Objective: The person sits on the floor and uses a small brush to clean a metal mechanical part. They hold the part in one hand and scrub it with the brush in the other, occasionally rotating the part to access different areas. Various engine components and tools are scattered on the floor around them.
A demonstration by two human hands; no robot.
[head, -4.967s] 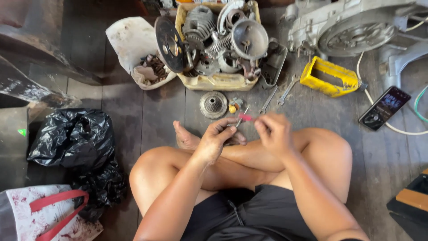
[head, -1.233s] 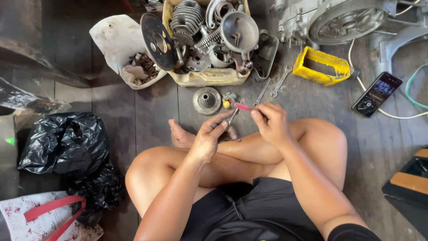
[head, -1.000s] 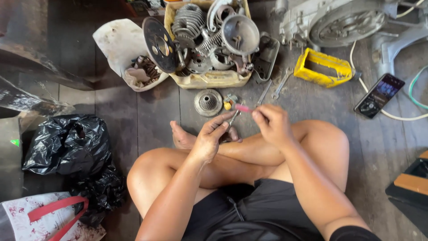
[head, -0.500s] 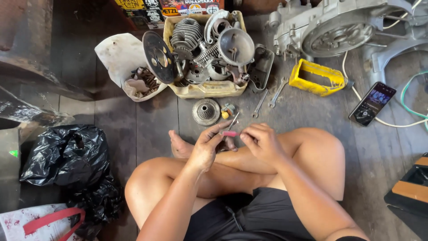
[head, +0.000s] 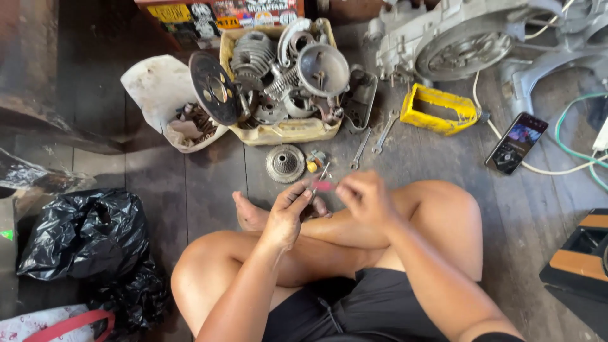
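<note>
Fingers (head: 303,193) of left hand (head: 285,218) pinching small pink-handled metal tool (head: 320,183) above crossed legs; right hand (head: 366,197), since lowered from tool, now hovering beside, grip unclear. Round ribbed metal disc (head: 285,163) lying on plank floor (head: 209,183) beyond.

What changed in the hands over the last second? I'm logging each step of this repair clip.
The right hand drew back a little from the pink-handled tool, and its grip is now blurred. The left hand still pinches the tool near its shaft. The round metal part, the wrenches and the phone lie where they were.
</note>
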